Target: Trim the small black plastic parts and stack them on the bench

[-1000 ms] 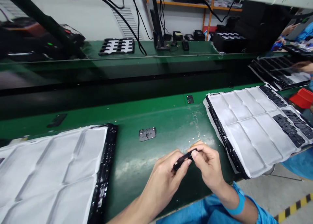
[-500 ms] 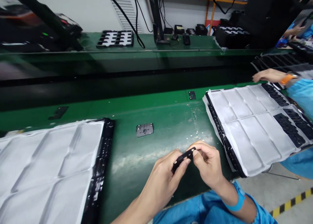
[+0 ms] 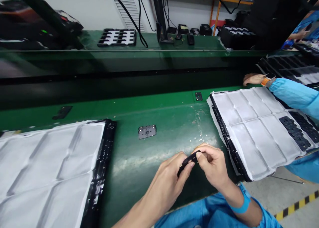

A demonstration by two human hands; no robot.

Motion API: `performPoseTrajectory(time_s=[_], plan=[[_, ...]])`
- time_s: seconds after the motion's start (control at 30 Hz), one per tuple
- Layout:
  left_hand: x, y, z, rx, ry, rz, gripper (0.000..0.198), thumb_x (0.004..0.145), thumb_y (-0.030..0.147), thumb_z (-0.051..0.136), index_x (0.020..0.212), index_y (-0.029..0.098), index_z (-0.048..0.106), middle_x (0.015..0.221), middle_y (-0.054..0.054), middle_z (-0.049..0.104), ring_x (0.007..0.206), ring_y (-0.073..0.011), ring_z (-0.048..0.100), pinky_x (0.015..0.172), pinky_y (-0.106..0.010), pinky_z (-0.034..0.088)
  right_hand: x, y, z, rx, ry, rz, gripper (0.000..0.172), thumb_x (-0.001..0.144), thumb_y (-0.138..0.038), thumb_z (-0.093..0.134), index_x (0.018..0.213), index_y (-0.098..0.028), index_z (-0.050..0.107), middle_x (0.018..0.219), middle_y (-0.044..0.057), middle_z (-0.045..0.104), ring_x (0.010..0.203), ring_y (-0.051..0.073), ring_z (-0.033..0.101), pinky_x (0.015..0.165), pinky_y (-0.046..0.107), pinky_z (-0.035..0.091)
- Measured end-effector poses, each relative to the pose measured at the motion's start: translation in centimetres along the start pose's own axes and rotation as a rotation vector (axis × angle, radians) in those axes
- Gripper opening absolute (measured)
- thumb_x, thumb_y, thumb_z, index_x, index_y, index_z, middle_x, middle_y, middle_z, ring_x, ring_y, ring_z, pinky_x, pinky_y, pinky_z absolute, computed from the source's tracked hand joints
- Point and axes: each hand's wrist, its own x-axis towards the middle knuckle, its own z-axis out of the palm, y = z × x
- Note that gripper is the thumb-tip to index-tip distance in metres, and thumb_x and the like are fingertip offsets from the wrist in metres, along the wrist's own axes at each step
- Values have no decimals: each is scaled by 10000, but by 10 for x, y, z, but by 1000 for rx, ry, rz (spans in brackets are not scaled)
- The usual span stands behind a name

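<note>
My left hand [image 3: 171, 175] and my right hand [image 3: 213, 165] hold a small black plastic part [image 3: 187, 163] between them, over the near side of the green bench. The part is turned edge-on, so its broad faces are mostly hidden. My left fingers pinch its lower left end; my right thumb and forefinger press on its upper right end. Beyond my hands, a flat dark grey part [image 3: 147, 131] with small cutouts lies on the green bench [image 3: 154, 155].
At left is a tray covered with white lining [image 3: 50, 165]; at right stands another lined tray [image 3: 251, 121] partly filled with black parts. On the green strip lie two dark parts [image 3: 198, 96] [image 3: 62, 112]. A co-worker's hand [image 3: 254, 78] reaches behind the right tray.
The co-worker's hand has moved left and down, bringing the sleeve over the right tray. The dark parts on the green strip have shifted slightly right. My hands barely moved; their part is slightly turned.
</note>
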Motion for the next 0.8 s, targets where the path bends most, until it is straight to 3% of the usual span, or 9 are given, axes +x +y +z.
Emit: performPoseTrajectory(time_s=[0.27,0.47,0.8], plan=[[-1,-4,-2,16,-8,-9,321,1051,248,469,740,238,389,643,67,432,530,-128,418,533,-246,295,-2,1,1,8,-3,-18,228,898,-111,552,797,-187,741,765,32,690,684,166,639,591,246,454],[-2,-6,-3,26,-52,-14,287,1046,245,471,763,236,421,658,61,462,547,-135,445,543,-252,297,-2,1,-3,-12,-39,-5,190,923,-170,620,830,-184,785,746,24,676,539,117,513,486,237,358],[-4,-5,-6,13,-75,-27,314,1052,257,469,747,233,398,668,58,477,555,-128,444,546,-253,299,3,2,-8,46,-138,-28,197,907,-141,638,848,-192,819,775,38,715,551,112,531,476,226,363]])
